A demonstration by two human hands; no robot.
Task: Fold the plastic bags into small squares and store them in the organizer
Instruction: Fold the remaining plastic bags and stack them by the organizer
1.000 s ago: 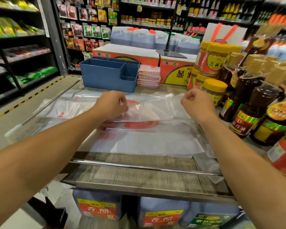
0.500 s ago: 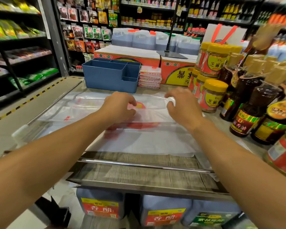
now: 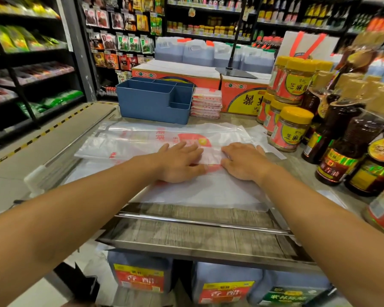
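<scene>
Head view: shop counter (image 3: 208,231), stocked shelves (image 3: 42,69).

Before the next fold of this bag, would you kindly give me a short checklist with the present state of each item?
1. Left hand pressing flat on the plastic bag: ok.
2. Right hand pressing flat on the same bag: ok.
3. Bag lies flat, no big bunching: ok where visible; under the hands, cannot tell.
4. Bag already a small square: not ok, it spreads wide to the left.
5. Blue organizer upright behind the bag, compartments open: ok; whether anything is inside, cannot tell.
6. Room on the right: not ok, a yellow-lidded jar stands close to the bag's edge.
</scene>
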